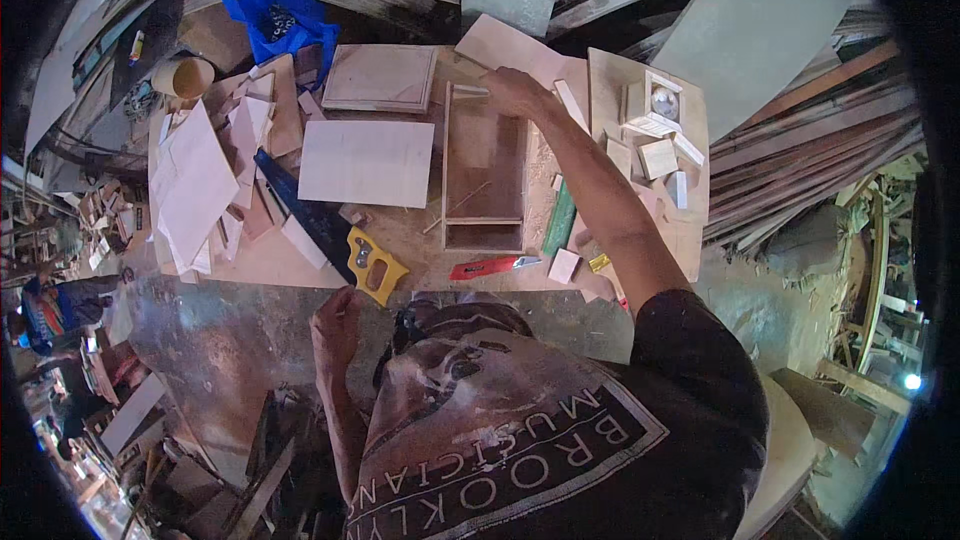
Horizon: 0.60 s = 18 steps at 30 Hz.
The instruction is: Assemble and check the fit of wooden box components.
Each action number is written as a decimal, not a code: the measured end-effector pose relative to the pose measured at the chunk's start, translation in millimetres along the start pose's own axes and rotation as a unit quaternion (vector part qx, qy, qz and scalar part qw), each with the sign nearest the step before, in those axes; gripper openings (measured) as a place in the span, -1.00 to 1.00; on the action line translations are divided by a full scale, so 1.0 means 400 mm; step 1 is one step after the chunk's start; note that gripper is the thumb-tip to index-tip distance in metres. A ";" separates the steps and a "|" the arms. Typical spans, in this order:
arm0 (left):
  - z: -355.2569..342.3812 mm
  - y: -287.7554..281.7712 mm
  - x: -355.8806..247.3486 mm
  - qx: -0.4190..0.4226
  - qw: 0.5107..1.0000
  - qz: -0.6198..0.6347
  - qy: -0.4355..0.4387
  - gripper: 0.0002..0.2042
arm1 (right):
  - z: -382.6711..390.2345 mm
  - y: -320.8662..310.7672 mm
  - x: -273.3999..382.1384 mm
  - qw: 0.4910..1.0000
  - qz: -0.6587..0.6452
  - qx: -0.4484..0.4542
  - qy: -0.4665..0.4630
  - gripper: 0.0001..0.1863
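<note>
- Right hand [512,92]: at far end of wooden box [448,155], mid-workbench [420,250]; cannot tell whether clamped.
- Left hand [337,325]: curled near handsaw [325,228]; closure cannot be determined.
- Assembly: walls, crosspiece [484,222] apparently placed; top remains uncovered.

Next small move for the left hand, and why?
I'd probably have the left hand slide the saw further onto the table: its yellow handle juts past the near edge, right beside that hand, while the right hand is away at the far end of the open wooden box.
</note>
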<state>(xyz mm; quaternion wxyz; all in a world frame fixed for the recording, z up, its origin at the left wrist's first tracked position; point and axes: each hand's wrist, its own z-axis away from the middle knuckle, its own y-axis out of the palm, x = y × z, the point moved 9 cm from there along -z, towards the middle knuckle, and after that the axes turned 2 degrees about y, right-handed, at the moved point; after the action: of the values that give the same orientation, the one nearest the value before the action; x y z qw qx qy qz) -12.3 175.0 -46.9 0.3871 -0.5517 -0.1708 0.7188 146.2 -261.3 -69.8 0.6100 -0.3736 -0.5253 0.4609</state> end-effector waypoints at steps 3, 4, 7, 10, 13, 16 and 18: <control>-0.007 0.002 -0.028 0.010 0.998 0.061 -0.009 -0.72 | 0.037 -0.011 0.023 0.999 0.015 0.033 0.010 -0.78; -0.006 0.000 -0.036 0.013 0.999 0.040 -0.009 -0.71 | 0.040 -0.021 0.031 1.000 0.012 0.012 -0.004 -0.79; -0.005 0.009 -0.003 0.013 0.999 0.032 -0.002 -0.71 | 0.034 -0.008 0.024 1.000 -0.001 -0.014 -0.010 -0.77; -0.015 0.015 -0.027 0.021 0.998 0.041 0.031 -0.72 | 0.016 0.056 -0.010 1.000 0.020 0.009 -0.009 -0.76; -0.022 0.017 -0.109 0.051 0.997 0.031 0.039 -0.74 | 0.004 0.101 -0.023 0.998 0.028 0.047 -0.017 -0.74; -0.056 0.044 -0.184 0.075 0.994 0.047 0.062 -0.76 | 0.016 0.099 -0.031 0.999 0.032 0.032 0.000 -0.74; -0.094 0.054 -0.235 0.076 0.989 0.068 0.104 -0.78 | 0.022 0.089 -0.023 0.999 0.028 0.018 -0.002 -0.76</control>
<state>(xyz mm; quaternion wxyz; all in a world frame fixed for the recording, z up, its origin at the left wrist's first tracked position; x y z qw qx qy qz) 23.2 84.4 -11.8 0.3937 -0.6023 -0.0363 0.6935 131.1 -259.9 -104.3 0.6024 -0.3763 -0.5078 0.4874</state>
